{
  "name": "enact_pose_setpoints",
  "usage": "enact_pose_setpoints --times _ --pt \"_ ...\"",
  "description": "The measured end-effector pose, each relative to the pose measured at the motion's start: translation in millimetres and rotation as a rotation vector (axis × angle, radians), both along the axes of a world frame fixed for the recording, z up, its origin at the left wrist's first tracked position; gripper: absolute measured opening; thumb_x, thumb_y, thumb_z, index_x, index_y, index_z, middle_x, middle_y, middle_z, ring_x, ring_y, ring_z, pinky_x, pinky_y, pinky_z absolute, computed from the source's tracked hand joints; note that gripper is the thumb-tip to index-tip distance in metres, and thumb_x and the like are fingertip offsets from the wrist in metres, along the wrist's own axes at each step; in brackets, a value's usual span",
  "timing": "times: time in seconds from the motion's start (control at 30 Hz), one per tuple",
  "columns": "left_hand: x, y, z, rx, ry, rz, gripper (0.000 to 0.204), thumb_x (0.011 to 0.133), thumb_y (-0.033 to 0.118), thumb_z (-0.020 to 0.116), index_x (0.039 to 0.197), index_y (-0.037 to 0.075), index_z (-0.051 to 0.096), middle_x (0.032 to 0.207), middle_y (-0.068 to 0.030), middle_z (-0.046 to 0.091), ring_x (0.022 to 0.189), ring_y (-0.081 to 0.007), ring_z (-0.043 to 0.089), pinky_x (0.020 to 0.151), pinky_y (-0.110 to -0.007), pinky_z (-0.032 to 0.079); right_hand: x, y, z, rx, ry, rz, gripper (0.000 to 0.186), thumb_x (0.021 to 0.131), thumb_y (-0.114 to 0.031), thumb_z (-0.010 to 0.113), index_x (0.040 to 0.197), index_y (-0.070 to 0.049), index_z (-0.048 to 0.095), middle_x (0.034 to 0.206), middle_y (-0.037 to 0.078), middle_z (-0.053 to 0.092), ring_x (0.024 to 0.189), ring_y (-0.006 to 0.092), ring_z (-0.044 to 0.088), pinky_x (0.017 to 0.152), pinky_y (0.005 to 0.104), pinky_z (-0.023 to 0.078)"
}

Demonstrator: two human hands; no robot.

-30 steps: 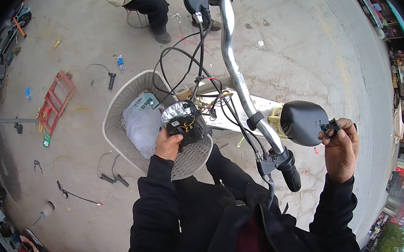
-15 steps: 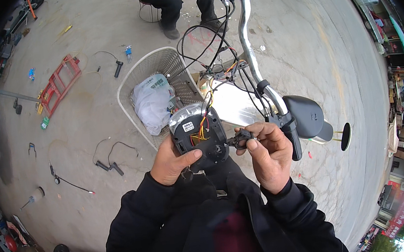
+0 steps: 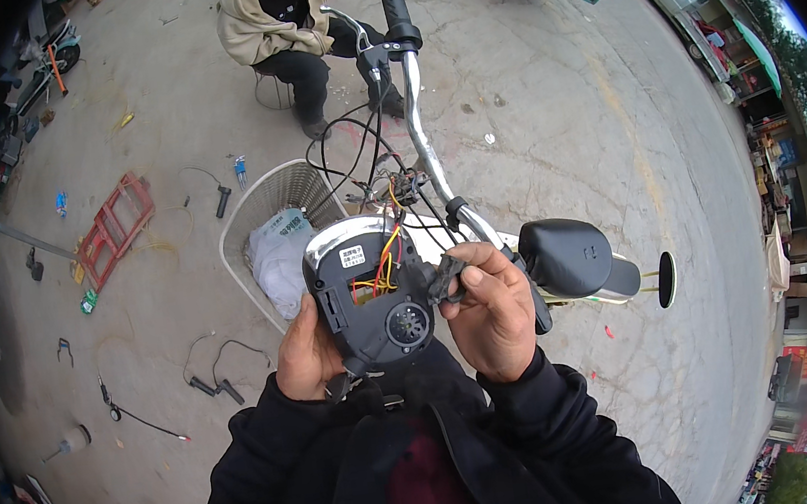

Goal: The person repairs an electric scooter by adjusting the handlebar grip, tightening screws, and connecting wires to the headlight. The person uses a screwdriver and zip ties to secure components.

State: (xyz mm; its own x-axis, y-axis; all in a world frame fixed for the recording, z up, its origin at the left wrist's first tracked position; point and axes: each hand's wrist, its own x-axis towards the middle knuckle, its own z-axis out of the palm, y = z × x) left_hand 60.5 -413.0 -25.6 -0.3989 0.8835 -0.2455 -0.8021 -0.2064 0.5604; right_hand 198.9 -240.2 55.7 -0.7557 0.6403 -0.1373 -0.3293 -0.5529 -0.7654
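Held in front of me is a black plastic lamp housing [image 3: 358, 335] with a chrome rim, its back toward me. Red and yellow wires [image 3: 386, 272] come out of an opening in it, and a round grille sits below that. My left hand [image 3: 304, 357] grips the housing's left edge, fingers behind it. At the right edge, my right hand [image 3: 491, 312] pinches a small black bracket-like part [image 3: 445, 280] between thumb and fingers. Whether that part touches the housing I cannot tell. Beyond is an electric bike's chrome handlebar [image 3: 419, 114] with loose black cables [image 3: 363, 126].
A pale basket [image 3: 232, 235] holding a white plastic bag [image 3: 281, 257] stands behind the housing. The black saddle [image 3: 567, 258] is on the right. A red metal frame [image 3: 115, 232], a tyre pump-like tool [image 3: 72, 443] and cable pieces lie on the concrete. A person [image 3: 281, 35] sits on a stool ahead.
My view has shifted, so the handlebar and basket appear further left. The housing is closer and turned more squarely toward me. My left thumb has moved from its face to its edge.
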Motion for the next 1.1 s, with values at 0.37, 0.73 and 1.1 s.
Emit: enact_pose_setpoints --times 0.37,0.73,1.1 --pt "6.1 25.6 -3.5 0.350 -0.333 0.122 0.120 0.084 0.092 0.050 0.162 0.002 0.029 0.155 -0.0226 0.047 0.136 -0.0344 0.056 0.111 -0.051 0.052 -22.0 30.6 14.0 -0.135 -0.072 0.193 0.025 0.102 -0.011 0.062 0.121 0.005 0.066 0.093 0.009 0.069 0.078 0.0174 0.064 0.074 0.0311 0.053" --pt "1.2 48.8 45.2 0.146 -0.285 0.326 0.117 0.088 0.095 0.030 0.159 0.001 0.034 0.144 -0.0321 0.054 0.108 -0.0410 0.070 0.078 -0.048 0.064 -34.1 45.6 21.7 0.002 -0.220 0.319 0.028 0.102 -0.011 0.065 0.123 0.006 0.065 0.098 0.015 0.075 0.071 0.0161 0.069 0.065 0.0269 0.055" --pt "-2.3 30.4 33.2 0.273 -0.300 0.293 0.102 0.097 0.081 0.040 0.158 -0.001 0.033 0.150 -0.0273 0.050 0.124 -0.0419 0.063 0.097 -0.058 0.057 -39.2 34.3 68.6 0.116 -0.334 0.469 0.029 0.104 -0.006 0.065 0.130 0.003 0.062 0.098 0.012 0.075 0.074 0.0147 0.072 0.057 0.0234 0.053"
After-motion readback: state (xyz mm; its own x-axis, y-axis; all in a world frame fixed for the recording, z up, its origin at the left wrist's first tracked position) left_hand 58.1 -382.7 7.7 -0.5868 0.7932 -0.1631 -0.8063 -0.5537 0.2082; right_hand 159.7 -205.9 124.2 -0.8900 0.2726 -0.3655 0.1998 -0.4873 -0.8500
